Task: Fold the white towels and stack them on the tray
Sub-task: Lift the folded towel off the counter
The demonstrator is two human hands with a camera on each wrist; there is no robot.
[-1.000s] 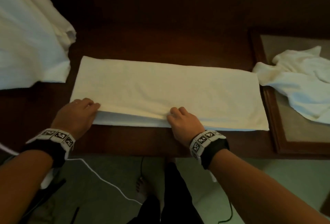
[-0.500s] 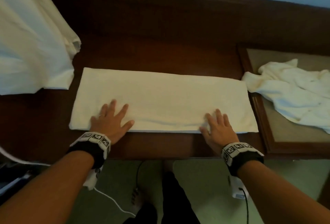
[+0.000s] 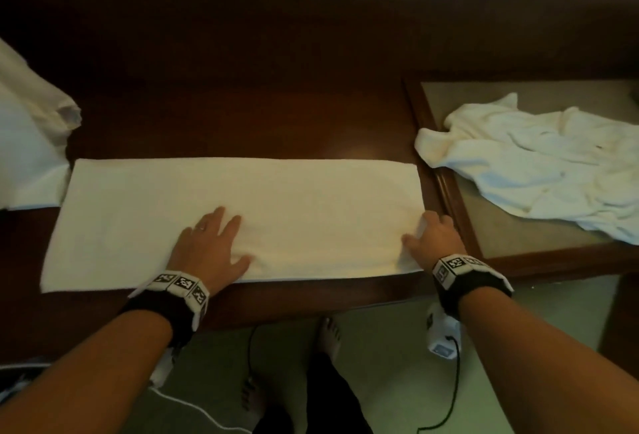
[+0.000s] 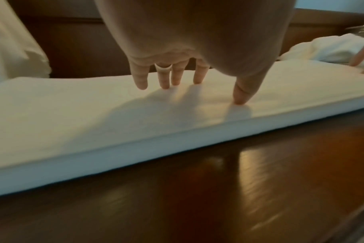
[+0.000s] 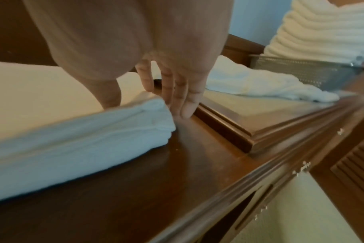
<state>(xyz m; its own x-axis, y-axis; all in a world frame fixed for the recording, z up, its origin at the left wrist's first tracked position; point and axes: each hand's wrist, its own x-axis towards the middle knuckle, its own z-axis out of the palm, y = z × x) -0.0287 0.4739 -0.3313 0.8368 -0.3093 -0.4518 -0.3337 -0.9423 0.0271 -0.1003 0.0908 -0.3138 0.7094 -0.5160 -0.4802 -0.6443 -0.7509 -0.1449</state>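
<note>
Folded towel point(image 3: 238, 219) lies lower centre on the surface point(image 3: 242, 105); since a second ago hands went from pinching its near edge to smoothing; left hand point(image 3: 207, 247) flat, right hand point(image 3: 434, 240) cups its right end; next fold pending.

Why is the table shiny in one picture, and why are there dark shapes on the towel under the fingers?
Left wrist view: light glares in streaks off the polished table, and the fingers of the left hand cast soft shadows on the folded towel. Right wrist view: the table edge smears with blur. Head view: dim overall.
</note>
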